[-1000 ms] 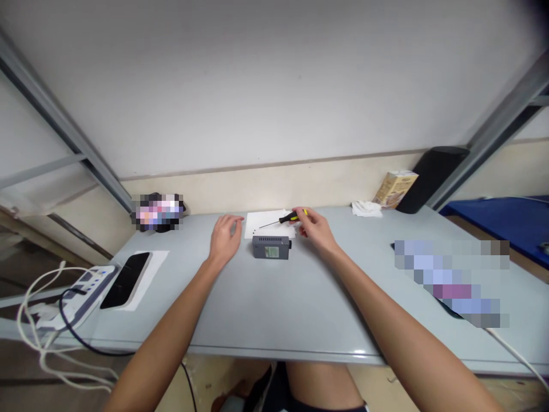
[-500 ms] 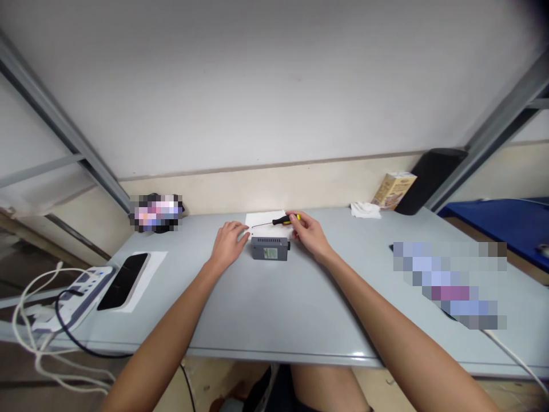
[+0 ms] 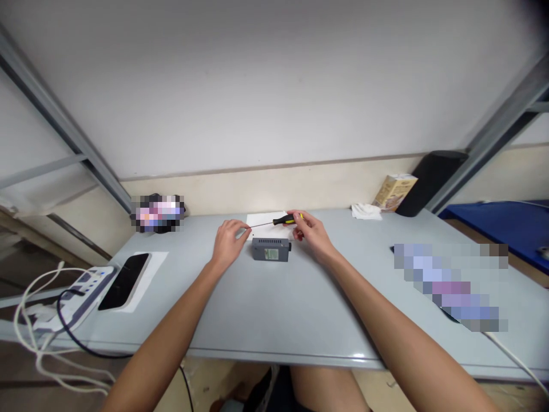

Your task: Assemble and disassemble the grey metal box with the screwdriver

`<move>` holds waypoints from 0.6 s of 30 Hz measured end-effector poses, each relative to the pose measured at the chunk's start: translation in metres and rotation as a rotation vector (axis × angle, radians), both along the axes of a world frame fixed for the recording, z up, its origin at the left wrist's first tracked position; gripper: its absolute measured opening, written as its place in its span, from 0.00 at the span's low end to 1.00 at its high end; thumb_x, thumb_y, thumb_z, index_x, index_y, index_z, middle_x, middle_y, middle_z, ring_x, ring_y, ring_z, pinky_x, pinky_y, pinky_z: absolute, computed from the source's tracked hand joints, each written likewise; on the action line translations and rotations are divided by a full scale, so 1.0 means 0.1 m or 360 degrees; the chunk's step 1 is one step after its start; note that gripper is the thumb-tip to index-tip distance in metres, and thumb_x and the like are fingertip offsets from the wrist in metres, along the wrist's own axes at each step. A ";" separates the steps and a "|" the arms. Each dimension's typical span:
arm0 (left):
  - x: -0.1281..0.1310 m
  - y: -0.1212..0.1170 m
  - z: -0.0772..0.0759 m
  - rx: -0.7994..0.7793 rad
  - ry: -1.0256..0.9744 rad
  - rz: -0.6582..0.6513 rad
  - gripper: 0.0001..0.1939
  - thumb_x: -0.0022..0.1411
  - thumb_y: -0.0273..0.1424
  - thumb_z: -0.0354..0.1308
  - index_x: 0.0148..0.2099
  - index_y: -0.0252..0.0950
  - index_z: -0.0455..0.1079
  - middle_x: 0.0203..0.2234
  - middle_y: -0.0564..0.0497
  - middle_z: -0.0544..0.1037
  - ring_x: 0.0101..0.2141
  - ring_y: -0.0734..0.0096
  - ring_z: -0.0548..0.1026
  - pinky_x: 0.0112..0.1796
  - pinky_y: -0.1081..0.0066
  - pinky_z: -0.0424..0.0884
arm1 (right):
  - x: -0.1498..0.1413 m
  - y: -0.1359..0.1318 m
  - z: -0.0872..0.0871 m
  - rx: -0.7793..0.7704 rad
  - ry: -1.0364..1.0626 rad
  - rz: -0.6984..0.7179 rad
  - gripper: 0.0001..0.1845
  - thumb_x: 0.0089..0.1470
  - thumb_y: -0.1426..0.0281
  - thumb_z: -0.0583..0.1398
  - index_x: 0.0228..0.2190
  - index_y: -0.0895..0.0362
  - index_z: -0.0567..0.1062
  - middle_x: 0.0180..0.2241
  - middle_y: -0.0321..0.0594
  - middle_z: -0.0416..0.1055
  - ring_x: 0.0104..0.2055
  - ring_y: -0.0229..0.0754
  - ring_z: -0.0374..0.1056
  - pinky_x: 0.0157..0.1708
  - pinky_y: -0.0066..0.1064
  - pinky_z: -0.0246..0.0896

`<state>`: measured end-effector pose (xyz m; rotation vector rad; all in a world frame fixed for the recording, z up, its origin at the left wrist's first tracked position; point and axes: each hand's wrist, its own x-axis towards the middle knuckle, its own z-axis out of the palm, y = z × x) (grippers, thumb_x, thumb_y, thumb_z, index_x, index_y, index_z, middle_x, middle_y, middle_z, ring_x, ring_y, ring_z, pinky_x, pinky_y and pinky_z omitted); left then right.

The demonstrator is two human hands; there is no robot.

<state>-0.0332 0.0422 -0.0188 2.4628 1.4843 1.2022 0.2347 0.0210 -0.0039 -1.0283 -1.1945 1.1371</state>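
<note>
A small grey box-shaped device (image 3: 271, 249) lies on the grey table (image 3: 274, 309), in front of a white sheet of paper (image 3: 266, 220). My right hand (image 3: 312, 233) is closed on the black and yellow handle of a thin screwdriver (image 3: 283, 220), held level above the device with the shaft pointing left. My left hand (image 3: 228, 241) sits just left of the device, its fingers pinched together at the tip of the screwdriver shaft.
At the left lie a black phone (image 3: 124, 280) on white paper and a white power strip (image 3: 77, 297) with cables. At the back right are a crumpled tissue (image 3: 366, 211), a tan carton (image 3: 394, 191) and a black speaker (image 3: 429, 180).
My left hand has moved right and closed its fingers at the screwdriver tip. My right hand has shifted the screwdriver slightly left and levelled it above the device.
</note>
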 end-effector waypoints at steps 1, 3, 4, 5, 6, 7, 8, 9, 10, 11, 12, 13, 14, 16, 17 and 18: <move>0.00 0.00 0.00 0.0002 -0.0009 -0.0007 0.07 0.72 0.35 0.61 0.42 0.42 0.79 0.42 0.48 0.83 0.46 0.57 0.77 0.51 0.56 0.71 | 0.00 0.00 0.00 0.0000 0.0006 0.0001 0.30 0.55 0.43 0.65 0.46 0.53 0.80 0.35 0.41 0.81 0.23 0.34 0.62 0.25 0.30 0.55; 0.01 -0.01 0.00 -0.0004 -0.0014 -0.0023 0.07 0.72 0.35 0.60 0.44 0.42 0.79 0.42 0.48 0.83 0.46 0.57 0.77 0.51 0.56 0.71 | 0.00 -0.01 0.01 -0.0005 0.0021 0.0006 0.30 0.54 0.43 0.65 0.46 0.53 0.79 0.35 0.41 0.81 0.23 0.34 0.62 0.25 0.30 0.55; 0.01 -0.01 0.01 -0.0007 -0.0010 -0.0028 0.08 0.73 0.36 0.60 0.44 0.42 0.79 0.42 0.48 0.83 0.46 0.57 0.77 0.51 0.56 0.71 | 0.00 -0.01 0.02 -0.0007 0.0028 0.0005 0.30 0.54 0.43 0.65 0.46 0.53 0.79 0.35 0.41 0.81 0.23 0.34 0.62 0.25 0.30 0.55; 0.01 -0.01 0.01 -0.0009 -0.0006 -0.0029 0.08 0.73 0.36 0.59 0.44 0.42 0.79 0.42 0.48 0.83 0.46 0.57 0.77 0.51 0.56 0.71 | 0.00 -0.01 0.02 -0.0008 0.0035 0.0001 0.30 0.54 0.43 0.65 0.46 0.53 0.79 0.34 0.41 0.81 0.23 0.34 0.62 0.25 0.30 0.56; 0.01 -0.02 0.01 -0.0008 -0.0003 -0.0027 0.08 0.73 0.36 0.59 0.44 0.42 0.79 0.42 0.48 0.83 0.46 0.57 0.77 0.51 0.56 0.71 | 0.00 -0.01 0.02 -0.0006 0.0040 -0.0006 0.30 0.54 0.43 0.65 0.46 0.53 0.79 0.34 0.40 0.81 0.23 0.34 0.62 0.25 0.30 0.56; 0.01 -0.02 0.01 -0.0005 -0.0002 -0.0024 0.09 0.73 0.36 0.59 0.43 0.41 0.79 0.42 0.47 0.82 0.46 0.57 0.76 0.51 0.56 0.71 | 0.00 -0.01 0.02 -0.0002 0.0042 -0.0011 0.30 0.54 0.43 0.65 0.46 0.53 0.80 0.34 0.40 0.81 0.23 0.34 0.62 0.25 0.30 0.56; 0.01 -0.02 0.01 -0.0001 -0.0005 -0.0022 0.09 0.74 0.36 0.58 0.43 0.41 0.79 0.41 0.47 0.82 0.46 0.58 0.76 0.51 0.56 0.71 | 0.01 -0.01 0.02 0.0003 0.0042 -0.0017 0.30 0.54 0.43 0.65 0.46 0.53 0.80 0.34 0.40 0.81 0.23 0.34 0.62 0.25 0.30 0.56; 0.01 -0.01 0.01 0.0002 -0.0008 -0.0024 0.09 0.74 0.35 0.58 0.43 0.41 0.79 0.41 0.47 0.82 0.45 0.58 0.76 0.51 0.56 0.71 | 0.01 -0.01 0.02 0.0008 0.0043 -0.0019 0.30 0.54 0.43 0.65 0.46 0.53 0.80 0.34 0.40 0.81 0.23 0.34 0.62 0.25 0.30 0.56; 0.01 -0.01 0.01 0.0005 -0.0010 -0.0029 0.10 0.74 0.35 0.57 0.43 0.41 0.79 0.41 0.47 0.82 0.45 0.58 0.76 0.51 0.57 0.71 | 0.02 0.00 0.02 0.0010 0.0044 -0.0018 0.30 0.54 0.43 0.65 0.46 0.53 0.80 0.34 0.40 0.81 0.23 0.34 0.62 0.25 0.30 0.57; 0.00 -0.01 0.01 0.0007 -0.0010 -0.0036 0.10 0.75 0.35 0.57 0.43 0.41 0.79 0.41 0.47 0.82 0.45 0.58 0.76 0.51 0.57 0.70 | 0.02 0.00 0.01 0.0010 0.0045 -0.0018 0.30 0.54 0.43 0.65 0.46 0.53 0.80 0.34 0.40 0.81 0.23 0.34 0.62 0.25 0.30 0.57; 0.00 -0.01 0.02 0.0010 -0.0009 -0.0044 0.10 0.75 0.35 0.58 0.42 0.41 0.79 0.41 0.47 0.82 0.45 0.58 0.76 0.51 0.57 0.70 | 0.03 0.00 0.01 0.0010 0.0044 -0.0016 0.30 0.54 0.43 0.65 0.46 0.53 0.80 0.34 0.40 0.81 0.23 0.34 0.62 0.26 0.30 0.57; 0.00 -0.01 0.02 0.0012 -0.0005 -0.0051 0.09 0.74 0.35 0.58 0.42 0.41 0.79 0.41 0.47 0.82 0.45 0.58 0.76 0.50 0.57 0.70 | 0.04 0.01 0.01 0.0010 0.0043 -0.0014 0.29 0.55 0.43 0.65 0.46 0.53 0.80 0.34 0.40 0.81 0.23 0.34 0.62 0.26 0.30 0.57; 0.00 -0.01 0.02 0.0015 0.0002 -0.0055 0.09 0.74 0.35 0.59 0.42 0.41 0.79 0.41 0.47 0.82 0.45 0.58 0.76 0.50 0.57 0.70 | 0.04 0.01 0.00 0.0012 0.0043 -0.0014 0.29 0.55 0.43 0.65 0.46 0.53 0.80 0.34 0.40 0.80 0.24 0.34 0.62 0.26 0.30 0.57; 0.00 -0.01 0.03 0.0011 0.0021 -0.0055 0.08 0.73 0.36 0.60 0.42 0.40 0.79 0.41 0.47 0.82 0.45 0.58 0.76 0.50 0.57 0.70 | 0.05 0.01 0.00 0.0022 0.0044 -0.0016 0.29 0.55 0.43 0.65 0.46 0.53 0.80 0.34 0.40 0.80 0.24 0.34 0.62 0.26 0.30 0.58; 0.00 -0.01 0.03 0.0006 0.0029 -0.0052 0.08 0.73 0.36 0.60 0.42 0.40 0.79 0.41 0.48 0.82 0.45 0.58 0.76 0.50 0.57 0.70 | 0.05 0.02 0.00 0.0028 0.0044 -0.0016 0.30 0.55 0.43 0.65 0.46 0.54 0.80 0.34 0.40 0.80 0.24 0.34 0.62 0.26 0.30 0.57; 0.00 -0.01 0.04 -0.0001 0.0033 -0.0051 0.08 0.73 0.36 0.60 0.42 0.40 0.79 0.41 0.48 0.82 0.45 0.58 0.76 0.50 0.58 0.70 | 0.05 0.02 0.00 0.0031 0.0044 -0.0016 0.30 0.55 0.43 0.65 0.46 0.54 0.80 0.34 0.40 0.80 0.24 0.34 0.62 0.26 0.30 0.57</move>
